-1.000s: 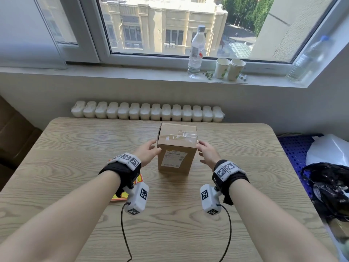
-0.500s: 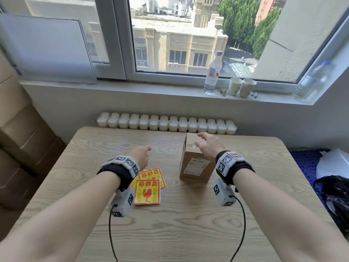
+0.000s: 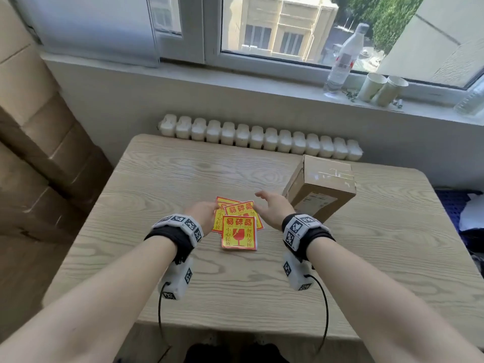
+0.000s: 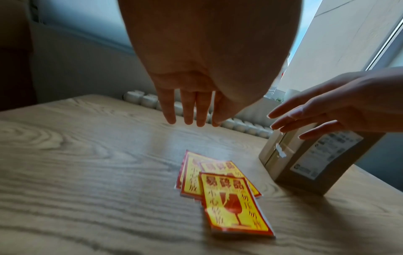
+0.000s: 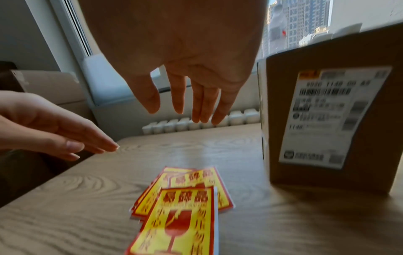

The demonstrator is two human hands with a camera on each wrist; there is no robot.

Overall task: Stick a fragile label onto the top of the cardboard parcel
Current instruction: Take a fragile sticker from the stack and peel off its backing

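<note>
Several red-and-yellow fragile labels lie fanned in a small pile on the wooden table. The brown cardboard parcel stands upright to their right, a white shipping label on its near face and clear tape on top. My left hand hovers over the pile's left edge with straight fingers, holding nothing. My right hand hovers over the pile's right side, between labels and parcel, fingers spread and empty.
A white ribbed radiator runs behind the table's far edge. On the windowsill stand a plastic bottle and two paper cups. Stacked cardboard boxes fill the left side. Bags lie on the floor at the right.
Both hands left the parcel's sides and moved left and nearer, over the label pile. The head view swung left, so the parcel now sits at the right.
</note>
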